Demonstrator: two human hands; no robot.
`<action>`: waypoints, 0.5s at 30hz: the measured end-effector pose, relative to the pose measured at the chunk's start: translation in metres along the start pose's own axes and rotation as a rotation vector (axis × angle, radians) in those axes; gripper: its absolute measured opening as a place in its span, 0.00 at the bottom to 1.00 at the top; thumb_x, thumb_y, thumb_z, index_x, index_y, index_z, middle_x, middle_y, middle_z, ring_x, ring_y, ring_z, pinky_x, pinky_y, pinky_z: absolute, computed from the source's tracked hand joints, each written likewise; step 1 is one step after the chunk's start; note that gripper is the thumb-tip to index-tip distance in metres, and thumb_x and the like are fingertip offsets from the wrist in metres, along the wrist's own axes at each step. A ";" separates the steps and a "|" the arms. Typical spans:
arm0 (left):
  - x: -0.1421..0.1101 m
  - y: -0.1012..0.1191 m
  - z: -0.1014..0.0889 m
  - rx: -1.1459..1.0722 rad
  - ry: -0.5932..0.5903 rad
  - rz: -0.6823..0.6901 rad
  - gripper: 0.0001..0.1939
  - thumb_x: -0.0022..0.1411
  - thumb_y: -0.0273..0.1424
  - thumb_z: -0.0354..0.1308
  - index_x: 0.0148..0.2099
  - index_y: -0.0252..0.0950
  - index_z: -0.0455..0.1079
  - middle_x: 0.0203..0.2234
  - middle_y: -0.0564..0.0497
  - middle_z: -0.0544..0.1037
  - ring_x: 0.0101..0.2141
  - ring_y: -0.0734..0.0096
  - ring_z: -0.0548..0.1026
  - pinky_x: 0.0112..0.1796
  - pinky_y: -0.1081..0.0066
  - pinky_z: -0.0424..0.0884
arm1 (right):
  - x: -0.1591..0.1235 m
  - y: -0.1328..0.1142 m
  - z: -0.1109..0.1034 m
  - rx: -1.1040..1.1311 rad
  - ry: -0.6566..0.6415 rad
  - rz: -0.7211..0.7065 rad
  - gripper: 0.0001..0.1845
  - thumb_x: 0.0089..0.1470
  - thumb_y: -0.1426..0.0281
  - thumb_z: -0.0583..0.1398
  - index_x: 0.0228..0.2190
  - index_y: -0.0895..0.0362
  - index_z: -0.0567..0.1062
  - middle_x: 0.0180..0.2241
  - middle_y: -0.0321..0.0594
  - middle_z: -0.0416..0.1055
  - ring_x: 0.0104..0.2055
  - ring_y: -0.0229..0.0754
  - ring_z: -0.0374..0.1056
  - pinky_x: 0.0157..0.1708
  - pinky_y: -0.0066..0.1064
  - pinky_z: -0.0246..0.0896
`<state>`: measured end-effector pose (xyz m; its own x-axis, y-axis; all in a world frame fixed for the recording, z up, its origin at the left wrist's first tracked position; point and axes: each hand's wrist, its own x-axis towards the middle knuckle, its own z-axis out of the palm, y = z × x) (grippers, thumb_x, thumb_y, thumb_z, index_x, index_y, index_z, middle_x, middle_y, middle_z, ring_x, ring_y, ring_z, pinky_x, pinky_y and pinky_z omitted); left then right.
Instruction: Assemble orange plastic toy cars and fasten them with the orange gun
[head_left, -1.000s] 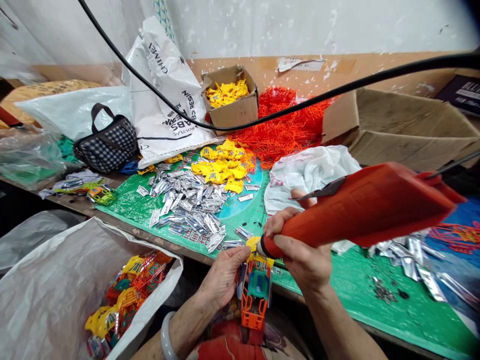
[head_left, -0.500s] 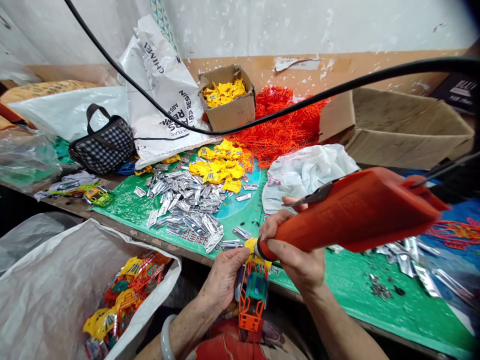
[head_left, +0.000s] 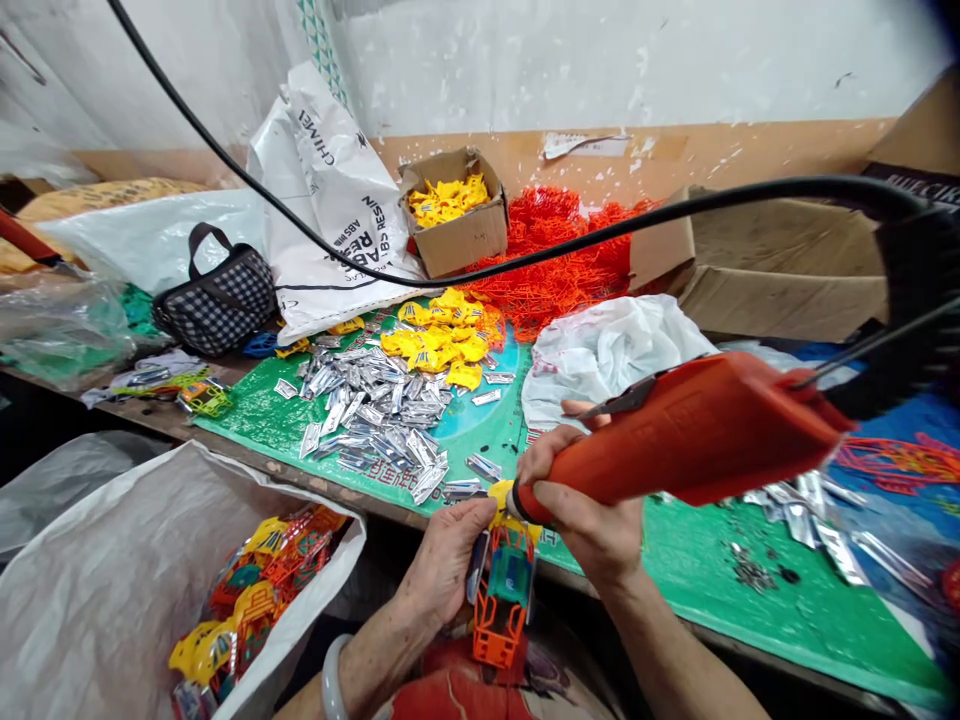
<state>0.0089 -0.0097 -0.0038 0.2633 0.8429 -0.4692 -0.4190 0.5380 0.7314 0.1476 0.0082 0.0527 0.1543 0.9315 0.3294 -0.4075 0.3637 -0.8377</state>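
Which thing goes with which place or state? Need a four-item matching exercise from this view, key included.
Things:
1. long red handheld tool
2. orange, green and yellow plastic toy vehicle
3. dark-and-white checked fabric bag
4. small brown cardboard box

Places or states:
A. holding yellow plastic parts
B. held by the left hand
C. gripped in the right hand
D. left of the white printed plastic sack

Pairs: 1-C, 2-B, 3-D, 4-A

The head camera looks forward and down at both hands (head_left: 442,558).
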 end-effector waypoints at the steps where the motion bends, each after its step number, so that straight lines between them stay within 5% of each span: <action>1: 0.000 0.000 -0.001 0.006 0.002 0.006 0.18 0.48 0.42 0.72 0.29 0.31 0.77 0.18 0.52 0.75 0.20 0.75 0.68 0.24 0.74 0.65 | 0.001 -0.003 0.001 0.028 0.011 -0.007 0.31 0.43 0.75 0.66 0.49 0.49 0.66 0.26 0.29 0.71 0.27 0.39 0.68 0.33 0.36 0.67; 8: -0.001 0.001 -0.009 -0.019 -0.004 0.038 0.20 0.52 0.45 0.69 0.34 0.30 0.77 0.19 0.51 0.77 0.20 0.72 0.71 0.24 0.73 0.69 | 0.003 -0.022 0.000 -0.094 0.103 -0.016 0.08 0.40 0.73 0.66 0.26 0.55 0.73 0.25 0.33 0.70 0.26 0.39 0.67 0.31 0.35 0.66; 15: -0.012 -0.008 -0.013 -0.132 0.013 0.044 0.18 0.51 0.45 0.68 0.32 0.32 0.77 0.22 0.51 0.78 0.22 0.71 0.72 0.28 0.72 0.69 | -0.020 -0.023 -0.005 -0.285 0.224 0.105 0.13 0.38 0.73 0.70 0.29 0.56 0.75 0.25 0.36 0.73 0.25 0.42 0.68 0.25 0.35 0.66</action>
<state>-0.0016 -0.0241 -0.0108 0.2309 0.8653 -0.4450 -0.5412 0.4943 0.6803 0.1579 -0.0191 0.0630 0.3312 0.9302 0.1584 -0.1698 0.2239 -0.9597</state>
